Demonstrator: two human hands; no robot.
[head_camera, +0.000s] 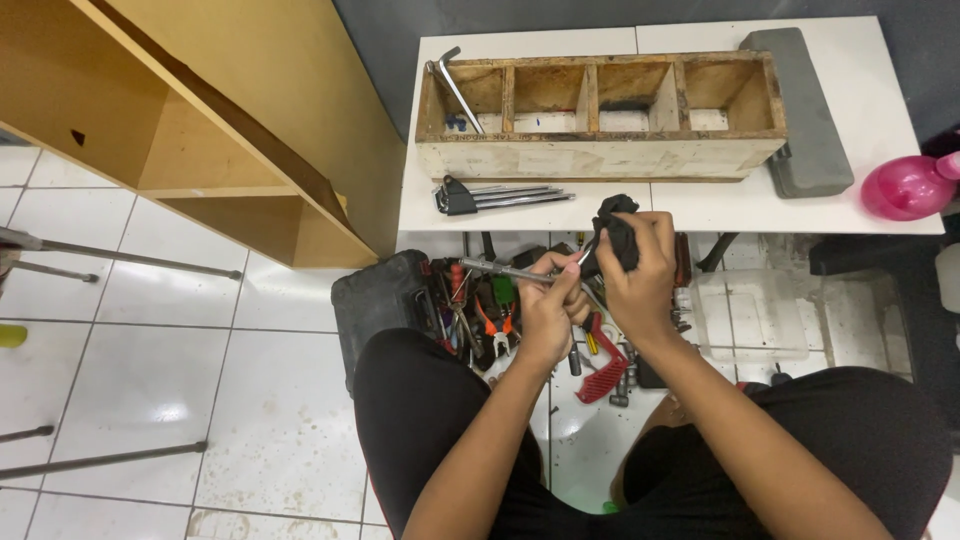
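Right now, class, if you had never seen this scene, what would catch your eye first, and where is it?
At centre, the left hand holds a metal rod-like tool while the right hand grips a black cloth at its end. Behind them, a worn wooden divided box sits on the white table. Below the hands, an open case of jumbled tools lies on the floor.

Two bare forearms, no sleeves in view, left hand (548, 305) and right hand (640, 275) without gloves or rings, black trousers (430, 420) over both knees
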